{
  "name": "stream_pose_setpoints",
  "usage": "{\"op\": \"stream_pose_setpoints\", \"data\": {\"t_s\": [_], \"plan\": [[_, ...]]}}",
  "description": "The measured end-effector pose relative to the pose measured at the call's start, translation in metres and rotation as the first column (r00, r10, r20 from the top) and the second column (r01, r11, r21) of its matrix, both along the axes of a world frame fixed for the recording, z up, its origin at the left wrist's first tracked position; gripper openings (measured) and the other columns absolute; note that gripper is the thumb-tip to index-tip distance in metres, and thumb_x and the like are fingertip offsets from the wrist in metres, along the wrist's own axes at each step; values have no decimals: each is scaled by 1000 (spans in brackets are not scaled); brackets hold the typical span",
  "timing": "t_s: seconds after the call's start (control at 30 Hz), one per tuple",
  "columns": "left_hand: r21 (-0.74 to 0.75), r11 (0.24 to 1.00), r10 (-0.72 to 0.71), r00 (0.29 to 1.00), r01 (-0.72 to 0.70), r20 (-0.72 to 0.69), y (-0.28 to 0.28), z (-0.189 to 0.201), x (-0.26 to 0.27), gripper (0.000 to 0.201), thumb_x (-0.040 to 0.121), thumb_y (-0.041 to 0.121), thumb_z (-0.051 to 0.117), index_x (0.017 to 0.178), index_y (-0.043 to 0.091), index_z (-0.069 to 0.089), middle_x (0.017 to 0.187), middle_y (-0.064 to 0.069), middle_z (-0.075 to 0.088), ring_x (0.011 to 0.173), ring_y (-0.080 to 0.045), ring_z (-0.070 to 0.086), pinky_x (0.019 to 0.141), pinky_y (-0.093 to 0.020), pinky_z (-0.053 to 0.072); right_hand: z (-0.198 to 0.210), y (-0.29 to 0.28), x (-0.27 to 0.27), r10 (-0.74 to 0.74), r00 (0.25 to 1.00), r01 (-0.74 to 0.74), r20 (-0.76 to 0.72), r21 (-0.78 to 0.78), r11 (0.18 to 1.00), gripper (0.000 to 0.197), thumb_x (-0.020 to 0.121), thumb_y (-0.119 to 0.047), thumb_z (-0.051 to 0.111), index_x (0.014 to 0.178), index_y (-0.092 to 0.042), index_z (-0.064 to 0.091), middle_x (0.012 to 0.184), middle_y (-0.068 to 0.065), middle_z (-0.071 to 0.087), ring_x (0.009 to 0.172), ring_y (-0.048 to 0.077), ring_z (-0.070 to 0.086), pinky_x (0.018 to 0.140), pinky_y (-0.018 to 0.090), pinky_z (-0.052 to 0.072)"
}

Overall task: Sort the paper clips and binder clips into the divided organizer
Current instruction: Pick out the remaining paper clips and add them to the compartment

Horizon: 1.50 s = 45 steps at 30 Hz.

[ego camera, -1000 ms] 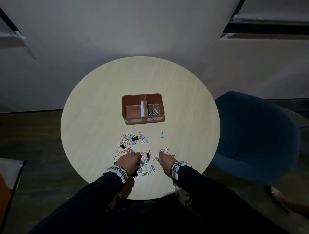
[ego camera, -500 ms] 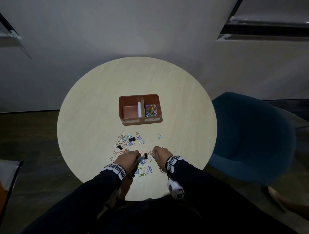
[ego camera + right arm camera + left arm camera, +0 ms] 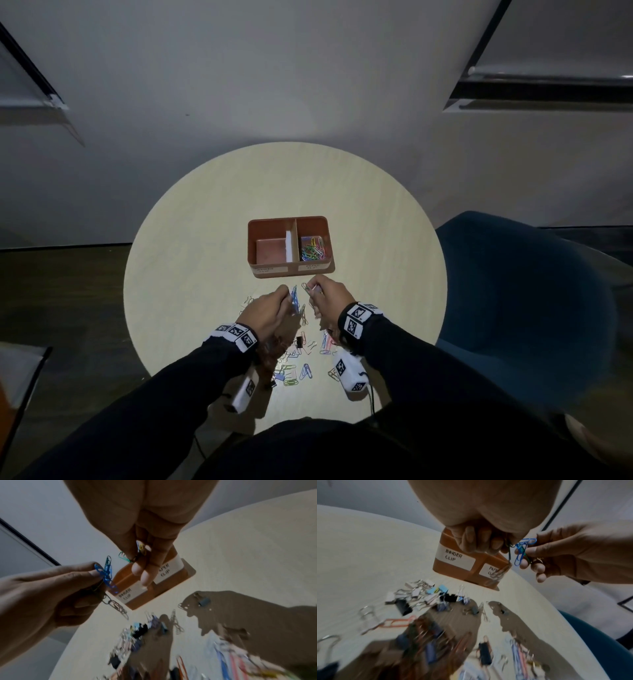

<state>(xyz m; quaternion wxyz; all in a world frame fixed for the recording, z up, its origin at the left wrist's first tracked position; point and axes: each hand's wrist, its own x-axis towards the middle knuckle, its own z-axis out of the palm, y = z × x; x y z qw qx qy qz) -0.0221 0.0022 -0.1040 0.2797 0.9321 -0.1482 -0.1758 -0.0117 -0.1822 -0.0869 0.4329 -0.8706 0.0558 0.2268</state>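
The orange divided organizer point(image 3: 260, 270) stands mid-table. Its right compartment, labelled PAPER CLIP, holds coloured paper clips point(image 3: 313, 248); the left, labelled BINDER CLIP point(image 3: 453, 557), looks bare. Just in front of it my left hand point(image 3: 286, 298) pinches blue paper clips point(image 3: 521, 551), and a chain of dark and silver clips point(image 3: 116, 605) dangles from them. Beside it my right hand point(image 3: 313, 289) pinches green and yellow paper clips point(image 3: 135, 555). Both hands hover above the table. The mixed pile of paper clips and binder clips point(image 3: 294, 353) lies under my wrists.
A round pale wooden table point(image 3: 191, 240) carries everything. A cluster of binder clips point(image 3: 426, 596) sits left of the pile, and a lone blue one point(image 3: 204, 601) lies to the right. A dark blue chair point(image 3: 531, 301) stands at the right. A grey wall is behind.
Both hands have lifted off the pile with paper clips pinched and have moved forward to the organizer's front wall. The pile now lies behind the fingers.
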Motion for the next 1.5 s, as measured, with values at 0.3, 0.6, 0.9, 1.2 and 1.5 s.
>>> {"op": "stream_pose_setpoints", "data": {"t_s": [0.3, 0.6, 0.9, 1.2, 1.5], "plan": [[-202, 964, 181, 983, -172, 27, -35, 46, 74, 18, 105, 28, 33, 93, 15, 39, 71, -1, 49, 63, -22, 47, 56, -35, 27, 30, -8, 70, -87, 974, 88, 209, 6, 996, 6, 98, -21, 51, 96, -22, 57, 92, 13, 66, 64, 26, 70, 60, 40, 61], [-13, 950, 309, 947, -311, -87, -71, 42, 139, 20, 102, 25, 35, 104, 7, 45, 95, -14, 61, 81, -30, 55, 67, -35, 41, 11, -17, 121, -209, 973, 219, 96, -108, 970, 20, 92, -10, 47, 92, -21, 63, 90, 14, 70, 76, 33, 69, 71, 46, 60], [240, 959, 190, 969, -148, -160, -92, 26, 159, 27, 95, 5, 42, 120, 1, 52, 122, -25, 58, 124, -38, 48, 102, -41, 40, 0, -17, 140, -151, 988, 143, -14, -242, 960, 25, 92, -6, 49, 108, -13, 67, 114, 14, 66, 96, 36, 66, 84, 37, 55], [237, 968, 122, 983, -87, -139, -85, 32, 158, 39, 93, -1, 43, 129, 5, 54, 125, -19, 61, 120, -35, 54, 99, -39, 45, -2, -19, 134, -26, 1000, 26, 4, -285, 958, 29, 92, -8, 51, 116, -19, 63, 117, 13, 66, 99, 33, 64, 79, 33, 52], [22, 989, 150, 987, -148, -62, -38, 35, 121, 16, 96, 18, 47, 97, 14, 63, 89, -11, 71, 81, -29, 67, 77, -40, 55, 8, -8, 99, 102, 962, -55, 253, -189, 981, 23, 89, -7, 48, 103, -19, 63, 109, 8, 62, 90, 25, 60, 71, 27, 46]]}}
